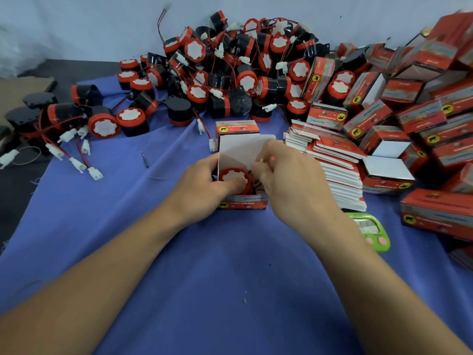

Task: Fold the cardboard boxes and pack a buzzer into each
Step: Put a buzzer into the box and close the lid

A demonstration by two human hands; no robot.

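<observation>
Between the two hands, on a blue cloth [204,265], stands an open cardboard box [242,202] with a red-and-white buzzer [231,175] inside it, face up. The left hand [202,185] grips the box from its left side, fingers tucked round the wall and mostly hidden, thumb laid across the buzzer's face. The right hand [289,175] has its fingers curled and pinches a white side flap at the box's right edge. Just beyond both hands the lid flap [240,149] stands upright, white inside. Farther out past the fingertips lies a heap of loose buzzers [230,73] with red wires and white plugs. Outside the right hand is a stack of flat boxes [337,175], touching a pile of made-up boxes [409,98]. Near the right wrist sits a green timer [371,231]. Well off beyond the left hand lies a thin dark tool [145,159]
</observation>
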